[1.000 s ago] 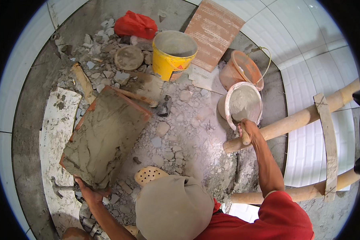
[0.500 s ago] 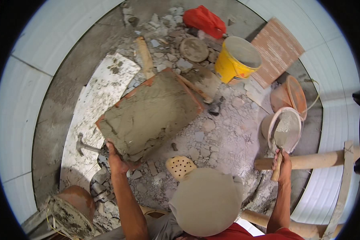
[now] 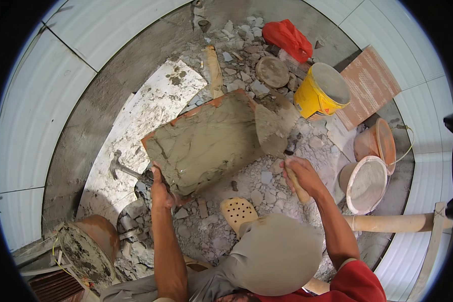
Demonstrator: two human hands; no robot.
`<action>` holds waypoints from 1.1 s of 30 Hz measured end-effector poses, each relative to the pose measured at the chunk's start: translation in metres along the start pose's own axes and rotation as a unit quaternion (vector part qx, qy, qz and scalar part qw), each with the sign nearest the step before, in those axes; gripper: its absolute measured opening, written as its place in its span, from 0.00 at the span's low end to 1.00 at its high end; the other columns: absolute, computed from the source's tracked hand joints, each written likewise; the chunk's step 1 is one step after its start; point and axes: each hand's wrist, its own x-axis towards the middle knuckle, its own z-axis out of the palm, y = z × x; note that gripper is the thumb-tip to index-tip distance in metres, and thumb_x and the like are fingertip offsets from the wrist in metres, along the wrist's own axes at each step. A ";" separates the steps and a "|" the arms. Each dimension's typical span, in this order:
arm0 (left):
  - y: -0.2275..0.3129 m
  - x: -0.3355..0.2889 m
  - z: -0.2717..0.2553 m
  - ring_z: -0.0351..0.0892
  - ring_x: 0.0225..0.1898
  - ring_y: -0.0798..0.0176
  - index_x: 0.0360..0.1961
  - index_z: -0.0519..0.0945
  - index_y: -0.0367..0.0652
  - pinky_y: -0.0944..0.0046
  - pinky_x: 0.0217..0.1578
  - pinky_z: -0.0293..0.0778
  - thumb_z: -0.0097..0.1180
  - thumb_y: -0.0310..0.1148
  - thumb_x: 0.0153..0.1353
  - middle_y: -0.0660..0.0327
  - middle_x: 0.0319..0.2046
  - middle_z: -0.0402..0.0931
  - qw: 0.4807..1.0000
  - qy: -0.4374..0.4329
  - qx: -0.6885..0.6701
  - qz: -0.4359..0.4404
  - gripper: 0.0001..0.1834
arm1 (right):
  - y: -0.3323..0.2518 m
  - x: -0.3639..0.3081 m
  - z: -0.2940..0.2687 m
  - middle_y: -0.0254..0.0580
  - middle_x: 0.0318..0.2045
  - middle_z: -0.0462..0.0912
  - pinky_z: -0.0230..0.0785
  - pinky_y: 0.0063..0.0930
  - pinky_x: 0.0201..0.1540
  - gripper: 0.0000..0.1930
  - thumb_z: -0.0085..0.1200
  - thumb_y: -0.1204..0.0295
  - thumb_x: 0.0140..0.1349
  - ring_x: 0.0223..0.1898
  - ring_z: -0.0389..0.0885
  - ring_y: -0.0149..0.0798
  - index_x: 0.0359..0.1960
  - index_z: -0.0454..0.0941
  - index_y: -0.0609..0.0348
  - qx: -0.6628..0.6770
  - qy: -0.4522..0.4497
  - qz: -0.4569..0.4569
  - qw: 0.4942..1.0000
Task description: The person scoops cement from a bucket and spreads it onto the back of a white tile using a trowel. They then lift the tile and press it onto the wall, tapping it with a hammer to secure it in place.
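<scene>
A reddish tile (image 3: 195,112) lies tilted in front of me, its face spread with wet grey mortar (image 3: 206,143). My left hand (image 3: 162,192) grips the tile's near left corner, thumb up along the edge. In my right hand (image 3: 303,177) is a trowel (image 3: 273,132), its wooden handle held in closed fingers. The trowel's mortar-smeared blade touches or overlaps the tile's right edge; I cannot tell which. Beside my left hand, a claw hammer (image 3: 122,166) rests with its head on a white splattered board (image 3: 158,98).
Right of me stand a pale bucket (image 3: 346,178), an orange bucket (image 3: 365,143) and a yellow bucket (image 3: 307,100). A mortar-caked bucket (image 3: 103,234) leans at lower left. Broken rubble (image 3: 269,196) covers the floor. A pole (image 3: 397,222) crosses at right; a red bag (image 3: 287,40) lies far off.
My right hand has swung left with the trowel, from over the pale bucket to the tile's right edge. My left hand keeps its hold; the whole view has shifted.
</scene>
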 end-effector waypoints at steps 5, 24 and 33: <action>-0.003 0.009 -0.007 0.63 0.72 0.46 0.74 0.62 0.41 0.42 0.70 0.64 0.35 0.56 0.78 0.53 0.72 0.64 1.000 -0.015 -0.018 0.001 0.35 | -0.023 0.037 0.012 0.36 0.28 0.77 0.68 0.27 0.18 0.17 0.46 0.59 0.73 0.18 0.73 0.29 0.43 0.76 0.63 -0.074 -0.021 0.023 0.997; -0.011 0.022 -0.020 0.65 0.71 0.45 0.74 0.63 0.39 0.42 0.69 0.64 0.36 0.57 0.78 0.51 0.72 0.64 0.998 -0.040 -0.023 0.031 0.36 | -0.056 0.062 0.018 0.35 0.26 0.76 0.68 0.27 0.19 0.18 0.49 0.58 0.72 0.18 0.74 0.29 0.37 0.79 0.63 -0.231 -0.051 -0.001 0.972; -0.010 0.020 -0.017 0.63 0.72 0.46 0.74 0.62 0.39 0.44 0.70 0.63 0.36 0.57 0.78 0.51 0.73 0.62 1.000 -0.005 -0.004 0.019 0.37 | -0.063 0.053 -0.004 0.34 0.25 0.77 0.69 0.27 0.19 0.19 0.49 0.57 0.72 0.19 0.76 0.29 0.33 0.79 0.63 -0.269 -0.014 0.008 0.963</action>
